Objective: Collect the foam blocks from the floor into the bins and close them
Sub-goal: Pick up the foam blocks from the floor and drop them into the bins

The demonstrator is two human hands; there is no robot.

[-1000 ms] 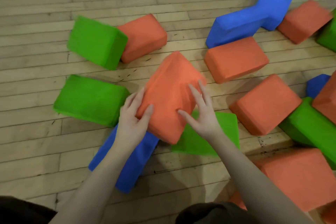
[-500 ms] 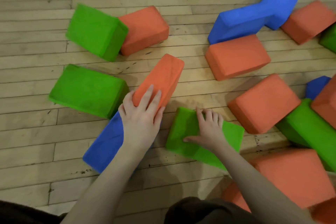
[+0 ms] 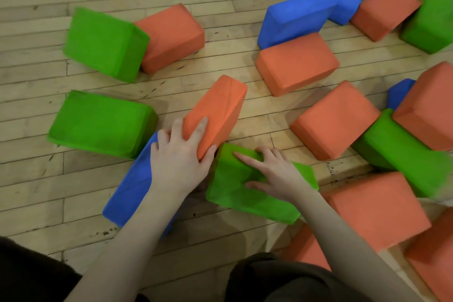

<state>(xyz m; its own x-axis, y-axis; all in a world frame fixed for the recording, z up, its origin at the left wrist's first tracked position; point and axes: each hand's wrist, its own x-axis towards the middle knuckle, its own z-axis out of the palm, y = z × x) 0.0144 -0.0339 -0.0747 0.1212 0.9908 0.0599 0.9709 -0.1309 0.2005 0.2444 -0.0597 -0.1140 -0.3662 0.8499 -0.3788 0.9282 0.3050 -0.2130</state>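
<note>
Foam blocks in orange, green and blue lie scattered on the wooden floor. My left hand [image 3: 179, 157] grips the near end of a long orange block [image 3: 220, 105], fingers over its top and thumb on its right side. That block leans on a blue block [image 3: 130, 191] which runs under my left wrist. My right hand [image 3: 272, 174] holds a flat green block [image 3: 235, 198] just right of it, fingers curled over the far edge, thumb spread on the top. No bin is in view.
Two green blocks [image 3: 103, 41] [image 3: 100, 122] and an orange block [image 3: 171, 34] lie to the left. Orange blocks [image 3: 296, 64] [image 3: 335, 120], a blue Z-shaped block [image 3: 316, 5] and more green [image 3: 402, 152] crowd the right. Big orange blocks [image 3: 377, 208] sit near my right forearm.
My right hand let go of the orange block and moved onto the green block, then took hold of its far edge. My left hand lowered the orange block toward the floor.
</note>
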